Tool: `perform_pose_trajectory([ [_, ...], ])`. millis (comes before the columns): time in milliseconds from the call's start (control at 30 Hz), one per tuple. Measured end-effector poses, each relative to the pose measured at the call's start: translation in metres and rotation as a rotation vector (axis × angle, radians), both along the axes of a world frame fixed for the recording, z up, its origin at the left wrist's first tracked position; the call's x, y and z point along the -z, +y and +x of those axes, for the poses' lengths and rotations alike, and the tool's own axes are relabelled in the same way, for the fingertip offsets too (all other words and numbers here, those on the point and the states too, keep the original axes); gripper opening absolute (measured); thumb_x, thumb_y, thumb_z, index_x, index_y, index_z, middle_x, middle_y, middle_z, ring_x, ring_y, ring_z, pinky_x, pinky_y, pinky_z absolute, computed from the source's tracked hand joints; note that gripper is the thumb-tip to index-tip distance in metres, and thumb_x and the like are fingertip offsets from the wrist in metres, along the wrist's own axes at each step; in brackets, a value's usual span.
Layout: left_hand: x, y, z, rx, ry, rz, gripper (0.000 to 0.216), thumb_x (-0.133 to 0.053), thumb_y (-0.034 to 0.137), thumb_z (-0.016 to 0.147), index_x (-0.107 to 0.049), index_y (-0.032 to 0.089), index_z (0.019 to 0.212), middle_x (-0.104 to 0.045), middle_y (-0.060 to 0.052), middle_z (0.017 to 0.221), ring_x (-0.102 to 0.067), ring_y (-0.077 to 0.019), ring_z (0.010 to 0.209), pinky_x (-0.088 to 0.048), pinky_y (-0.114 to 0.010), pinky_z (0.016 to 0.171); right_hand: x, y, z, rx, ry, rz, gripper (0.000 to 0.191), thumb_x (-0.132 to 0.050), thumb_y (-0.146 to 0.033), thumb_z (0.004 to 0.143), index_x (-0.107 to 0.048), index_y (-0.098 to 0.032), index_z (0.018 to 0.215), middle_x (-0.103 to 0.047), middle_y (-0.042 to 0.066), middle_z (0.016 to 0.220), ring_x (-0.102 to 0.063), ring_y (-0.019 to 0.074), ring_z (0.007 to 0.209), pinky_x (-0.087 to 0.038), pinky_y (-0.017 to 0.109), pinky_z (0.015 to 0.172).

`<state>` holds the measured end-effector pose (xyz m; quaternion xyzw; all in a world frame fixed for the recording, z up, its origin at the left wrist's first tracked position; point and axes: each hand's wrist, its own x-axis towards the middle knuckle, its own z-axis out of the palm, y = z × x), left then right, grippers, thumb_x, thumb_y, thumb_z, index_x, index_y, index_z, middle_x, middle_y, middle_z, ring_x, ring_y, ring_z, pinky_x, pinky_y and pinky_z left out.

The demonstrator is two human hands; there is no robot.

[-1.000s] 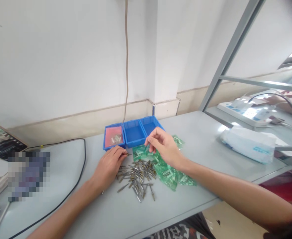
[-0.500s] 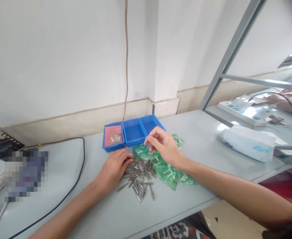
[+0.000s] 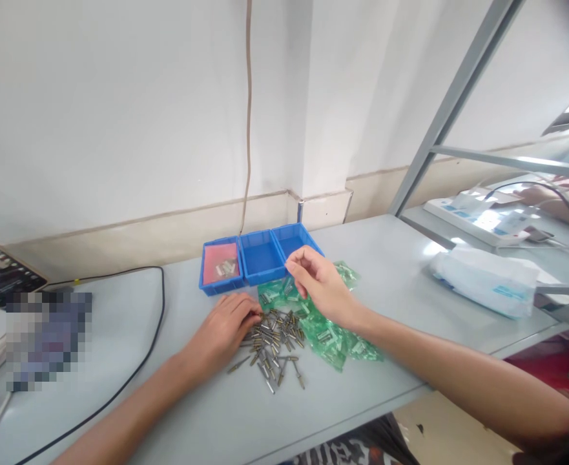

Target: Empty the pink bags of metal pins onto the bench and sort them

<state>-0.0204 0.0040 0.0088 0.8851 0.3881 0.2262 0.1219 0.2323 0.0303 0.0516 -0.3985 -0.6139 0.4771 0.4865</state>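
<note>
A loose pile of small metal bits (image 3: 272,336), with shiny shanks and dull brass-coloured heads, lies on the grey table. At the pile's upper left edge rests my left hand (image 3: 228,323), its thumb and fingers drawn together; whatever is between the fingertips is hidden. My right hand (image 3: 318,281) is raised over green plastic bags (image 3: 327,339), thumb and forefinger pinched, and I cannot make out what they hold. The bags contain small pale and metallic pieces. Behind the hands, three blue bins (image 3: 263,253) stand in a row.
The left bin holds a pink sheet (image 3: 211,261) and a clear packet of pieces (image 3: 226,267). A black cable (image 3: 162,310) curves across the left side. To the right are a white soft pack (image 3: 485,278), a metal shelf frame (image 3: 451,97) and a power strip (image 3: 458,216).
Both hands stay in nearly the same places. My right hand's fingers have shifted slightly, and the left fingers have moved a little at the pile's edge. The bins and bags are unmoved.
</note>
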Motion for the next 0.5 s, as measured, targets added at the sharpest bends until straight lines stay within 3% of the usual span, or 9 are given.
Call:
perform_pose_trajectory([
  [200, 0.004, 0.007, -0.009, -0.075, -0.029, 0.089, 0.017, -0.046, 0.029, 0.114, -0.062, 0.023, 0.112, -0.071, -0.005, 0.107, -0.064, -0.022, 0.097, -0.047, -0.037, 0.087, 0.0, 0.002, 0.003, -0.031, 0.01, -0.003, 0.024, -0.062, -0.047, 0.104, -0.068, -0.023, 0.106, -0.056, -0.004, 0.075, -0.049, 0.0108, 0.057, -0.039, 0.025, 0.051],
  [500, 0.015, 0.018, -0.023, -0.264, -0.06, 0.279, 0.015, -0.049, 0.031, 0.113, -0.061, 0.023, 0.118, -0.072, -0.005, 0.115, -0.067, -0.0233, 0.104, -0.05, -0.036, 0.092, -0.001, 0.003, 0.003, -0.008, -0.017, 0.015, 0.023, -0.065, -0.038, 0.102, -0.07, -0.024, 0.119, -0.068, 0.002, 0.1, -0.055, 0.0121, 0.064, -0.047, 0.028, 0.058],
])
